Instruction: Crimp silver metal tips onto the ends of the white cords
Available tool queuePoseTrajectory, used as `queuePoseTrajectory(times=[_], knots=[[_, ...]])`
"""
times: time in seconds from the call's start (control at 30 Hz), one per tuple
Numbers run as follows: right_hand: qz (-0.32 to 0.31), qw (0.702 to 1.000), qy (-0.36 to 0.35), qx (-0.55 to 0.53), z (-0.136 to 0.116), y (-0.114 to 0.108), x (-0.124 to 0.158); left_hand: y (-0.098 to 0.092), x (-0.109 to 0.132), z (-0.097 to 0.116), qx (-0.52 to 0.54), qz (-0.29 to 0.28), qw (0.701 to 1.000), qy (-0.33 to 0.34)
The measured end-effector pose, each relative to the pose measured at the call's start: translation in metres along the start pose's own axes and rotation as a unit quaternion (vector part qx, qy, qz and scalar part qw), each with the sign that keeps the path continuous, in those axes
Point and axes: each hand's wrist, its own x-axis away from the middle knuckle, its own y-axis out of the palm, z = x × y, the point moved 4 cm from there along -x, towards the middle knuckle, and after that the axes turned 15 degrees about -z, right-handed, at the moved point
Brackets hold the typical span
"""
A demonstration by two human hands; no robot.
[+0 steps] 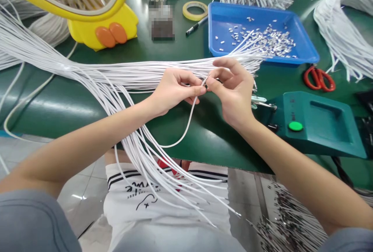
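Note:
A single white cable (190, 118) curves up from the table edge to my two hands, which meet at its end. My left hand (177, 88) pinches the cable near its tip with thumb and forefinger. Thumb and forefinger of my right hand (233, 88) close on the very end, and its other fingers are curled loosely. A small dark piece shows between the fingertips, too small to name. Behind both hands lies a thick bundle of white cables (131, 74). More loose cables (145, 154) hang over the table edge onto my lap.
A blue tray (309, 49) holds many small metal pieces. Red-handled scissors (319, 77) and a green machine (329, 123) with a green button are at the right. A yellow fan (128, 22), a tape roll (195, 11) and a pen (196, 25) stand behind.

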Motion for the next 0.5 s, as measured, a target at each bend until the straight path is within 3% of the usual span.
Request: queuePoseTrajectory(times=[0.27, 0.5], knots=[[-0.002, 1.0, -0.019, 0.022, 0.0009, -0.0023, -0.0014, -0.0006, -0.0005, 0.0056, -0.091, -0.04, 0.993, 0.061], [-0.015, 1.0, 0.027, 0.0, 0.0017, -0.0013, -0.0028, -0.0012, 0.0011, 0.0027, -0.152, -0.042, 0.985, 0.073]])
